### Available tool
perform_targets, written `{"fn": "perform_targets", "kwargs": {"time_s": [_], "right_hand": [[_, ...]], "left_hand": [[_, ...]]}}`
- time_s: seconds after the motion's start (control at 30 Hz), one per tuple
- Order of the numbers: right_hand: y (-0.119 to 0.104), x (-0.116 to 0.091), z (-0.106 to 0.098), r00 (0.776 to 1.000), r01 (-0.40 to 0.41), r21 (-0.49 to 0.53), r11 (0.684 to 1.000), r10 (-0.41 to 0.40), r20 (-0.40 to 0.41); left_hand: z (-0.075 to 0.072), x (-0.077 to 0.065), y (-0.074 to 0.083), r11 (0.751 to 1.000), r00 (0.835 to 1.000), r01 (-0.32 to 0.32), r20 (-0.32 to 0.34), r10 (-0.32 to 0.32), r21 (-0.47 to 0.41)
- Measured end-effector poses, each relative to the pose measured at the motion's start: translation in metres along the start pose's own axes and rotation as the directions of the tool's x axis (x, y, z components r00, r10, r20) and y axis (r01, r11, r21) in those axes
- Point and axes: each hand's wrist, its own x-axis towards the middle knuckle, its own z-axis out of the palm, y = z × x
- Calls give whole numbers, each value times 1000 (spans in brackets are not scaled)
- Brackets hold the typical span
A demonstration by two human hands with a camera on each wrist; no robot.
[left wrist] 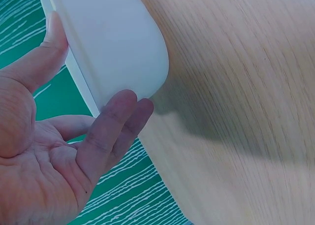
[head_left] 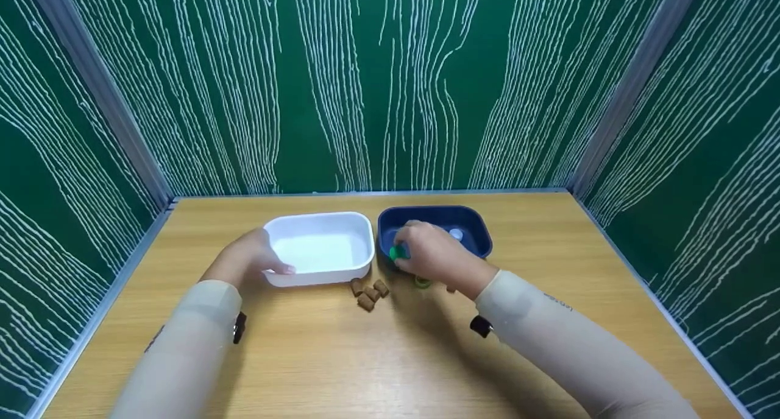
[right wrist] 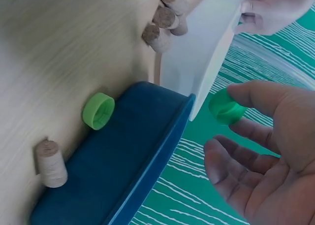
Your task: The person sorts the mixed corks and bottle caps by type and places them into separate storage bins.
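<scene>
My left hand (head_left: 255, 253) holds the left end of a white plastic tub (head_left: 362, 274), thumb at the rim and fingers against the outer side. In the right wrist view, my right hand (right wrist: 270, 161) pinches a green bottle cap (right wrist: 226, 108) between thumb and index finger, the other fingers loosely bent. That hand is over the left part of a dark blue tub (head_left: 481, 224) and covers some of it. A small pale round piece (head_left: 456, 234) lies inside the blue tub. A light green cap (right wrist: 99, 111) sits on the table in front of it.
Several brown corks (head_left: 369, 294) lie grouped by the white tub's front right corner. A single cork (right wrist: 51, 164) stands beside the blue tub. The tubs are side by side on a wooden table (head_left: 341, 364), with green white-streaked walls (head_left: 317, 84) behind and at both sides.
</scene>
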Motion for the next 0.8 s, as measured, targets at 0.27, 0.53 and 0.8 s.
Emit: {"fn": "perform_targets", "kwargs": {"time_s": [0.27, 0.53, 0.8], "right_hand": [[16, 21, -1, 996, -92, 79, 993, 90, 24], [33, 44, 6, 982, -184, 91, 979, 178, 64], [45, 61, 18, 965, -254, 145, 956, 240, 109]], "left_hand": [[-2, -37, 21, 1000, 1000, 14, -3, -14, -15], [-2, -38, 20, 1000, 1000, 13, 0, -13, -23], [-4, -39, 23, 1000, 1000, 13, 5, -13, -6]]}}
